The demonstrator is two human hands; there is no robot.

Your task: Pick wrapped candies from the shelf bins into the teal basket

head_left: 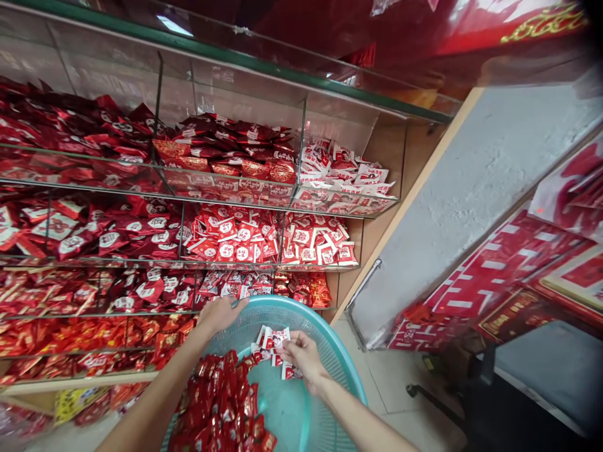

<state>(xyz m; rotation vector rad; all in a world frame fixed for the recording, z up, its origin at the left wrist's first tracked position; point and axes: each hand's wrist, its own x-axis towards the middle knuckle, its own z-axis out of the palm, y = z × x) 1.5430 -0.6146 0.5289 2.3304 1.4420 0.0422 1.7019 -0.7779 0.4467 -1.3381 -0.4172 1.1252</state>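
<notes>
A round teal plastic basket (343, 351) stands below me, in front of the shelves. My left hand (220, 316) holds its far left rim, the fingers partly hidden. Inside the basket, my right hand (305, 356) pinches small white-and-red candy packets (276, 339) between thumb and fingers. A few more white-and-red packets lie just under that hand. A heap of shiny red wrapped candies (217, 402) fills the basket's left side, apart from my right hand. The basket's teal bottom shows between the heap and my right forearm.
Glass-divided shelves (226, 204) hold red packets in several rows. White-and-red packets (346, 172) fill the upper right compartment. A wooden side panel (400, 188) ends the shelves beside a grey wall (452, 194). At lower right stands a dark chair (509, 389).
</notes>
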